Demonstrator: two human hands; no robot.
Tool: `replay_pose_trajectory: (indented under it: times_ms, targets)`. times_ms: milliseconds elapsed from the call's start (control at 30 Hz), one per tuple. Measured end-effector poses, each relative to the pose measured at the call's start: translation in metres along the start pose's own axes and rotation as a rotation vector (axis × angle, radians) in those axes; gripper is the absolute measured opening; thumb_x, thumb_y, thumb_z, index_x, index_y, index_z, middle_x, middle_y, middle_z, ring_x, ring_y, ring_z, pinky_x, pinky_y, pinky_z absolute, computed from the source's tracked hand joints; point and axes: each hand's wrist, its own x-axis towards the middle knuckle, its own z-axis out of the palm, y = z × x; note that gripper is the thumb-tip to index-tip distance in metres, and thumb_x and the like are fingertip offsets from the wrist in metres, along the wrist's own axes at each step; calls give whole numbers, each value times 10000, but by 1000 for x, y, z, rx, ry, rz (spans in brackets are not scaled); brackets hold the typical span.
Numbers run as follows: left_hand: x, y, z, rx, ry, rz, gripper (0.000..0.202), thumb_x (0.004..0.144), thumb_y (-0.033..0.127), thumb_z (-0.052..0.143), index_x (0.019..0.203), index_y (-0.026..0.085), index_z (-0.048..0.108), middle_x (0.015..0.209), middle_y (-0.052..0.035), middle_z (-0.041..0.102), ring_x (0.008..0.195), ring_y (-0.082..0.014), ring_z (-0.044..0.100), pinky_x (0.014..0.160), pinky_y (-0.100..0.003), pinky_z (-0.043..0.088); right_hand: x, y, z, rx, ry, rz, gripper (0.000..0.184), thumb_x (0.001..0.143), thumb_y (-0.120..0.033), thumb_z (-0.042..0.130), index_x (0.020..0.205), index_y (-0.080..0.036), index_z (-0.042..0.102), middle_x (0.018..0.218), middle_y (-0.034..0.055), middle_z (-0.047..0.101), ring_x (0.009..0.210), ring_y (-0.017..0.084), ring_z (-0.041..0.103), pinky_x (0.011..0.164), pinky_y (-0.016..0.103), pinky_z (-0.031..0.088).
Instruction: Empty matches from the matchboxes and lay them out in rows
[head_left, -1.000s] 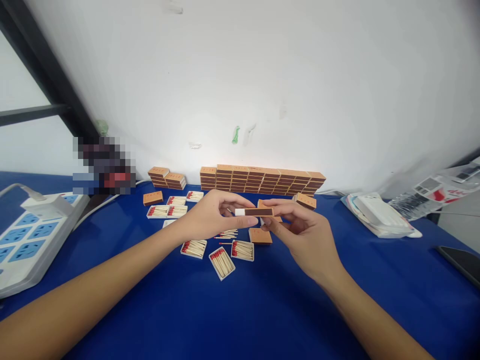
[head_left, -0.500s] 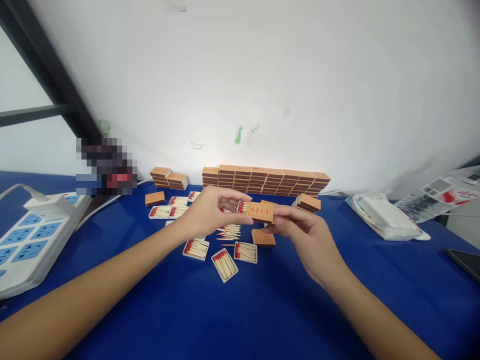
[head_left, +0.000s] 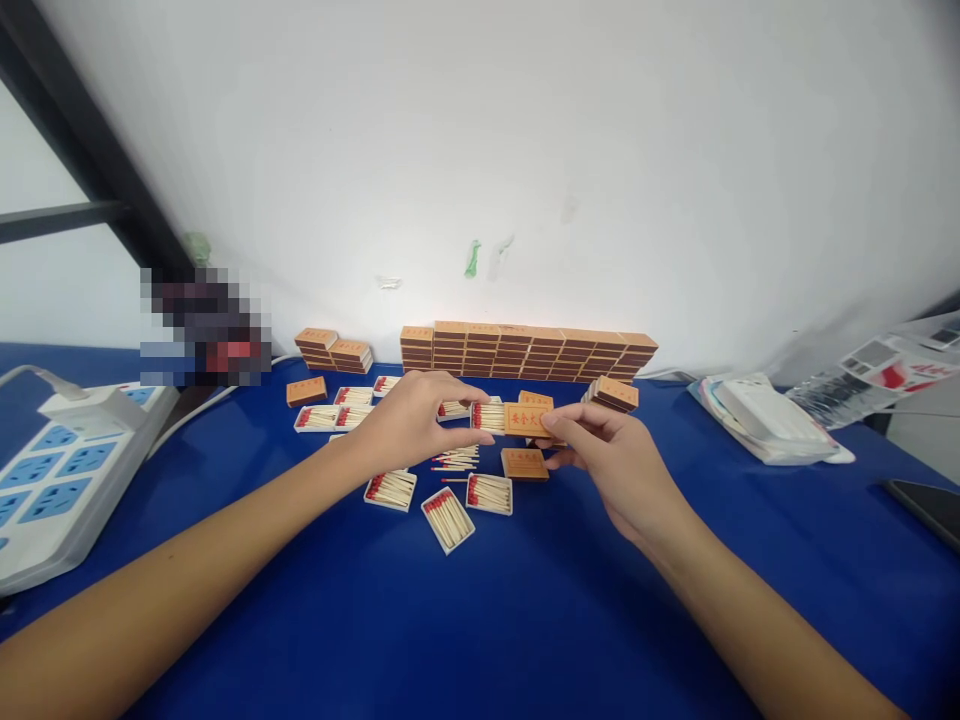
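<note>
Both hands hold one matchbox [head_left: 517, 418] above a blue table [head_left: 480, 620]. My left hand [head_left: 412, 422] pinches the white inner tray, which sticks out to the left and shows red-tipped matches. My right hand [head_left: 611, 455] grips the orange outer sleeve by its right end. Under the hands lie several open trays of matches [head_left: 448, 520], loose matches [head_left: 456, 460] and a closed orange matchbox [head_left: 524, 464].
A long wall of stacked orange matchboxes [head_left: 529, 357] runs along the white wall, with a smaller stack [head_left: 334, 352] to its left. A white power strip [head_left: 56, 470] lies at far left. Plastic-wrapped packets [head_left: 769, 420] and a dark phone [head_left: 926, 510] sit at right.
The matchbox turned from its dark striking side to its printed orange face. The inner tray has slid further out to the left, exposing the matches.
</note>
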Motion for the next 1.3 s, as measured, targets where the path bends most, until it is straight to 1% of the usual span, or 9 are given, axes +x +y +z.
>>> replay_pose_trajectory:
  times_ms: [200,333,567,800,967,1067,1133,1200,1300]
  targets:
    - [-2,-4,5,5,-2,-69,389,866,491,866,1162,245,807,1134,-56,830,959,-239,762,856,-388,612,6,0,-6,15,99,52,216,750,-395,878,733,-197,792,850,82,770,816,220,717,566,248,595]
    - [-3,-7,8,75,-93,-122,375,895,457,831,1191,231,787,1208,-71,809,1069,-267,743,909,-420,595,12,-3,-11,-12,171,14,229,715,-397,879,729,-193,777,837,68,751,785,214,703,562,260,598]
    - [-4,-10,13,179,-175,-65,342,910,410,806,1174,196,768,1160,-94,787,1159,-301,673,988,-465,548,8,-2,-9,-91,80,30,243,758,-429,842,755,-193,784,798,65,733,742,187,662,534,236,537]
    - [-4,-13,3,198,-249,-21,405,940,516,757,1185,194,775,1352,-140,691,1260,-329,627,1050,-500,513,6,0,-8,-243,35,-2,324,811,-500,820,815,-176,818,722,55,696,638,160,583,519,256,508]
    - [-2,-6,3,125,-123,-10,360,1002,506,695,1231,231,736,1200,-87,735,1132,-266,662,936,-420,533,4,2,-6,-225,52,-63,388,817,-560,824,855,-174,816,710,57,705,637,168,601,510,256,502]
    - [-5,6,17,176,61,51,240,996,410,715,1125,207,724,1019,-60,715,972,-235,651,857,-394,512,3,2,-5,-187,83,-100,369,819,-545,833,827,-179,783,667,40,691,598,158,599,503,255,501]
    - [-7,14,29,228,122,79,197,993,384,720,1027,191,718,955,-52,682,908,-226,616,836,-398,490,4,1,-6,-154,141,-116,345,820,-520,831,813,-183,756,645,25,675,567,148,590,498,256,502]
    - [-10,21,37,247,79,73,242,970,430,760,982,191,726,953,-50,668,901,-228,587,825,-403,475,6,-2,-9,-144,164,-111,322,804,-489,836,859,-188,736,650,12,672,562,152,600,483,255,499]
    - [-12,24,41,247,-26,35,348,897,523,831,964,193,743,960,-50,661,921,-241,568,811,-405,464,8,-4,-15,-220,17,-63,402,791,-458,839,1074,-204,708,692,0,697,615,190,659,483,266,520]
